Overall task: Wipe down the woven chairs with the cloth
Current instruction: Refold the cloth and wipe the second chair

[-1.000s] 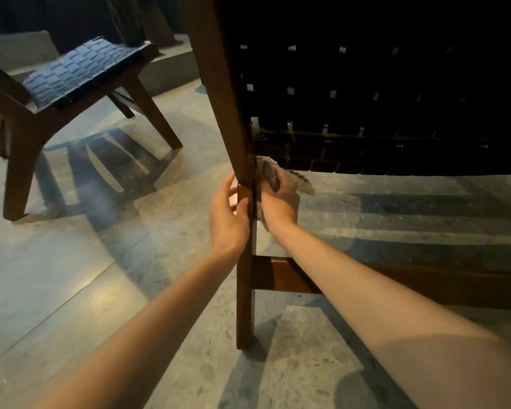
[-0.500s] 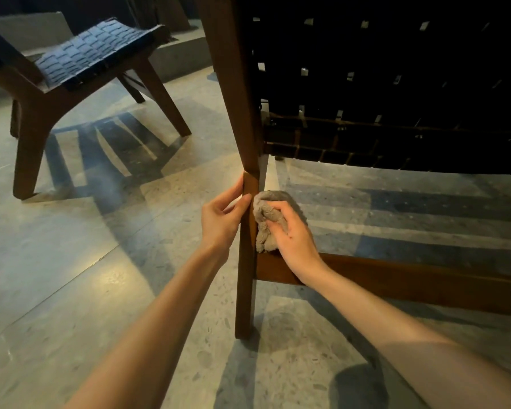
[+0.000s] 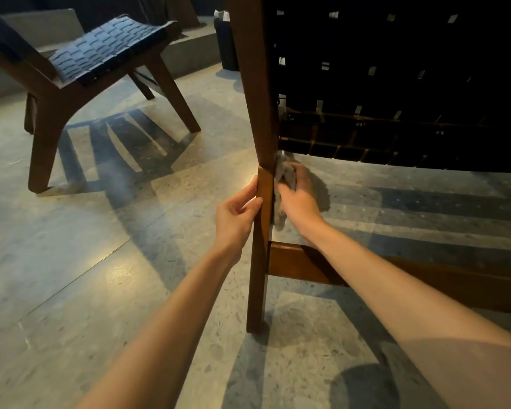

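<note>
Now, head view: two woven chairs, one cloth, two hands. The left hand [image 3: 235, 221] pinches the wooden leg [image 3: 258, 276] of the near chair [image 3: 396, 84] between thumb and fingers, from its left side. Just right of that leg, the right hand [image 3: 301, 200] curls round the bunched grey cloth [image 3: 278, 209], pressing it against the wood (just above the crossbar [image 3: 292, 262]). The second chair [image 3: 101, 54] stands well left of the leg.

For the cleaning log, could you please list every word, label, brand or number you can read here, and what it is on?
No text can be read anywhere.
The wooden leg, woven back, cloth, second chair and floor show no label or mark; the pale patches in the weave are gaps.
</note>
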`<state>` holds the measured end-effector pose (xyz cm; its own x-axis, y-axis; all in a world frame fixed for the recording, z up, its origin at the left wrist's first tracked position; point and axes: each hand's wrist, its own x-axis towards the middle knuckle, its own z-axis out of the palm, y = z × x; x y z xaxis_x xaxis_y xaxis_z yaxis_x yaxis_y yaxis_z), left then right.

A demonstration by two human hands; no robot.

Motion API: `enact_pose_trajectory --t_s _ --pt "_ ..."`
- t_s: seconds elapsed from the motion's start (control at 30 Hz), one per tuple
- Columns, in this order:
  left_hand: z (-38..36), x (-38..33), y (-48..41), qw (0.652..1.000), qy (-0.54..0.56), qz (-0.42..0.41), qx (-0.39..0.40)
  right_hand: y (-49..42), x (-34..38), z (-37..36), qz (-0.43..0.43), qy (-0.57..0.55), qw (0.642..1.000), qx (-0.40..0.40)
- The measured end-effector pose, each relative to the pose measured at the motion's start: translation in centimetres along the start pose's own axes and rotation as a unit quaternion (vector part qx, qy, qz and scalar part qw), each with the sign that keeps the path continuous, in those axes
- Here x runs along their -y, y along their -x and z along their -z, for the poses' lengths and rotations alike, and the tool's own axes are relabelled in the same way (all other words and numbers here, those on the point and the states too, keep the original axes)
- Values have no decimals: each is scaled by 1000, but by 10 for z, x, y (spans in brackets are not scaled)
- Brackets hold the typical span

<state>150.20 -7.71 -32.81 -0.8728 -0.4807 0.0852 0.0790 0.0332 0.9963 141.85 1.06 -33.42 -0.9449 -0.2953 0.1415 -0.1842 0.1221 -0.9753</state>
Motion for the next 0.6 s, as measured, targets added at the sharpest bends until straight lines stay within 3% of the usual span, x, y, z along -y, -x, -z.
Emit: enact_pose_trajectory --t_s 0.23,0.43,0.5,0.6 --pt "-3 3 1 999 8 38 -35 40 -22 11 -19 66 996 56" --pt "-18 8 25 968 -131 46 -207 42 15 55 -30 70 996 41" --pt "-25 5 34 975 -150 -7 -163 49 29 76 -20 100 994 42" --pt "-44 -11 45 988 -134 -78 11 66 48 114 -21 182 983 9"
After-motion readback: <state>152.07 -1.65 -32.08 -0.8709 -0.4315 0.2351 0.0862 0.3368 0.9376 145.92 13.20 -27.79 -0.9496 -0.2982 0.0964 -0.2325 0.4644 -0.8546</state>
